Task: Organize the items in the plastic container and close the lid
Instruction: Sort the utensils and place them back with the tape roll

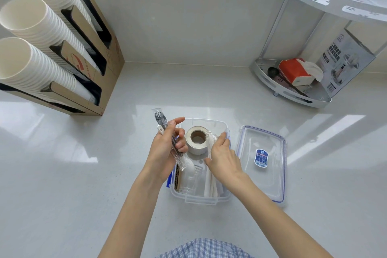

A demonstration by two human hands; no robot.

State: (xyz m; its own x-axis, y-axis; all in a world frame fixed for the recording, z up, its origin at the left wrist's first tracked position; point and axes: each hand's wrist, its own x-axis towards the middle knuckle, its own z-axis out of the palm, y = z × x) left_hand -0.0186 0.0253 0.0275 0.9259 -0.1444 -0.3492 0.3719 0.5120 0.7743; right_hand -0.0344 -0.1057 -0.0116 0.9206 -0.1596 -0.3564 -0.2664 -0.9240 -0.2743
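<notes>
Over the middle of the pale surface (62, 174), seen from the head camera, both hands work above an open plastic container (209, 200). The left hand (165, 148) is curled around a bundle of wrapped cutlery (167, 136), a dark fork in clear film with a white piece alongside; the thumb and lower fingers clamp it while the index finger sticks out straight. The bundle stands nearly upright at the container's left edge, its lower end reaching down inside. The right hand (222, 157) is lowered into the container, fingers close together and bent onto clear wrapped items (211, 138) just beside a roll of tape (196, 140); whether it pinches them or only presses on them I cannot tell, since the back of the hand hides the fingertips.

Much of the container's floor is covered by the hands. What shows inside: the tape roll lying flat near the far end, a clear plastic cup (189, 182) on its side near the front, white paper-wrapped sticks (210, 184) along the right, and a brown corrugated strip against the left wall, hard to identify.

The lid (261, 163), clear with blue trim and a blue label, lies flat on the surface just beside the container's right side.
</notes>
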